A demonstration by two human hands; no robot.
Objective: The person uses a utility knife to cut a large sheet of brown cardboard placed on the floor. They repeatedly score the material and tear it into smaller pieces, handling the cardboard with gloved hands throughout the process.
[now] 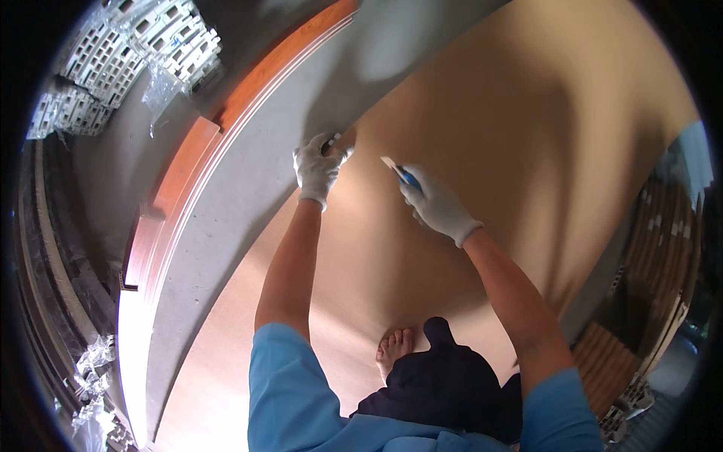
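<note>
A large brown sheet of cardboard (482,105) lies on the grey floor beneath both hands. My left hand (315,169), in a white glove, is at the sheet's left edge, its fingers closed around a small dark object (330,145) with a pale end; its kind is mostly hidden. To the right, my gloved right hand (438,202) grips a utility knife (409,178) with a blue handle. The knife's light-coloured tip points up and left over the sheet, toward my left hand. I cannot tell whether the tip touches the cardboard.
Long reddish-brown panels (252,79) with a pale edge run along the left. White slotted stacks (162,45) with clear plastic wrap stand at the far left. Brown stacked pieces (606,365) are at the right. My bare foot (395,348) rests on the cardboard.
</note>
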